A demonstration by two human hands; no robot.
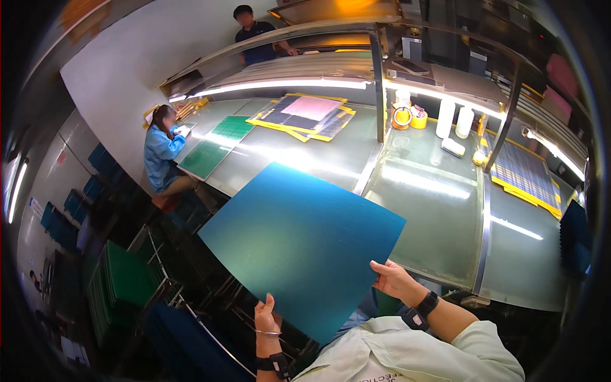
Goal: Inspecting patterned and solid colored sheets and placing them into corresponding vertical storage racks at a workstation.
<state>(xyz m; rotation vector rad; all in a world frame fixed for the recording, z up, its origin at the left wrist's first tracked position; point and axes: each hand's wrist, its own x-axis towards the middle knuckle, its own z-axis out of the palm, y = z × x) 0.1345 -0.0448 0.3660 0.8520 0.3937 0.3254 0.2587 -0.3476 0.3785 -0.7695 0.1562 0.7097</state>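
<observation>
A large flat blue panel [299, 248] is held up in front of me, its far part overlapping the front edge of the lit worktable. My left hand [267, 318] grips its near left edge, thumb on the upper face and fingers hidden beneath. On the right edge, my right hand [391, 280] pinches the panel the same way, thumb on top. The panel's face looks smooth, with a pale sheen toward its left.
The glass-topped worktable [420, 235] carries a green panel [219, 146], yellow-edged sheets [305, 114], white bottles [446, 120] and tape rolls [418, 117]. Metal posts [378, 83] rise from it. A person in blue [162, 149] sits at the left end; racked green panels [127, 274] stand lower left.
</observation>
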